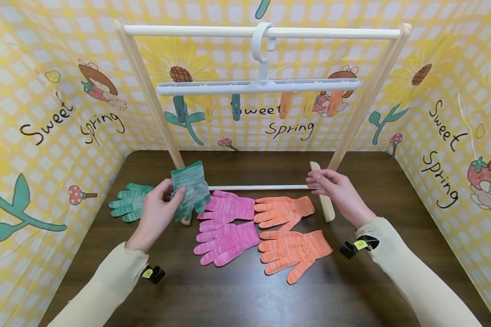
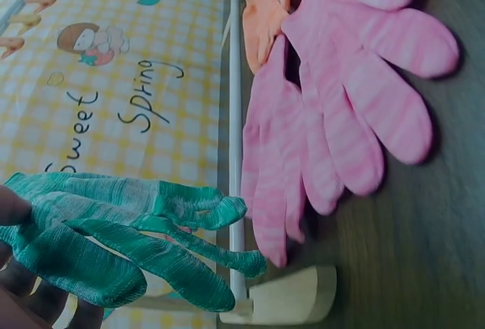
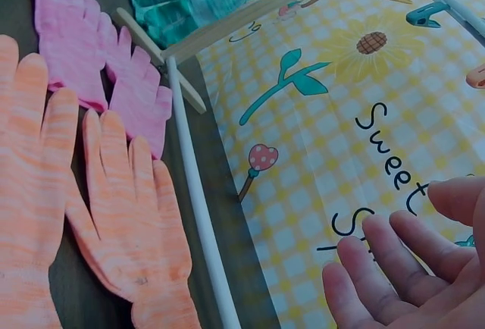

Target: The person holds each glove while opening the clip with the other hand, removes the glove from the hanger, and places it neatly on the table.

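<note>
My left hand (image 1: 160, 206) pinches a green knit glove (image 1: 189, 184), holding it up over the table with its cuff at the top in the head view. In the left wrist view that glove's fingers (image 2: 174, 261) dangle away from my hand. A second green glove (image 1: 132, 202) lies on the table, partly behind my left hand. My right hand (image 1: 339, 193) hovers at the rack's right side, fingers loosely bent with nothing in them. Above hangs a white hanger (image 1: 262, 86) with several green, yellow and orange clips (image 1: 236, 106) along its underside.
Two pink gloves (image 1: 227, 240) and two orange gloves (image 1: 296, 252) lie on the dark table (image 1: 229, 297). A wooden rack with a white top rod (image 1: 188, 31) and a low crossbar (image 1: 262, 187) stands behind them. Yellow checked cloth (image 1: 45, 159) surrounds the table.
</note>
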Tool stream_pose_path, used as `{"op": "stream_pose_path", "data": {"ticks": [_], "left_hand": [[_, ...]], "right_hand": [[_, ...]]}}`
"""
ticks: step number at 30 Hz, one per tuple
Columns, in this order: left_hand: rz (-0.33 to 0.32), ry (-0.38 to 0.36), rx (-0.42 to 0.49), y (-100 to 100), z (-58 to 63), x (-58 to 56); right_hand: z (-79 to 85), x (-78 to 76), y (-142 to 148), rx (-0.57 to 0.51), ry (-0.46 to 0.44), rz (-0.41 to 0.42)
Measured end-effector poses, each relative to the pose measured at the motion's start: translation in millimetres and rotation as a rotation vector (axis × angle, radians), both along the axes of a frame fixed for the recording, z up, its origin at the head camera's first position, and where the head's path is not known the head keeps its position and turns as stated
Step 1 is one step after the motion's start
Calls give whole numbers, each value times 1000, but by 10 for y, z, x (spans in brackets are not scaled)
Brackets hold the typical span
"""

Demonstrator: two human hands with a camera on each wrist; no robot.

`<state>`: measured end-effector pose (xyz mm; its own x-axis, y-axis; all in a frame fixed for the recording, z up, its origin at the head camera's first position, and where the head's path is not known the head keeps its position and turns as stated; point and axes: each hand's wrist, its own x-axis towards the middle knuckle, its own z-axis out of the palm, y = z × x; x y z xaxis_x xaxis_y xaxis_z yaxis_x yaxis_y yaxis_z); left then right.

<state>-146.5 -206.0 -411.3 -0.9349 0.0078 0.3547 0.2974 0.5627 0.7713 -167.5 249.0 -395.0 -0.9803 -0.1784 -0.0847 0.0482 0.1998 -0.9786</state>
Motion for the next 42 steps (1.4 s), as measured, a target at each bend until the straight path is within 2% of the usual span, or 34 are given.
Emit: {"op": "stream_pose_path", "data": {"ticks": [8,17,27,42], "left_hand": [[40,40,-40,-173,10,115],[95,109,-147,-400,-67,213],[98,283,-375,-634,-125,302],[38,428,-699,-956,-177,380]], "right_hand": [[-55,45,26,33,-2,-9],[-113,87,43,61,21,-12],[-153,124,60,91,26,-6],[-284,116,126,67,24,6]]}}
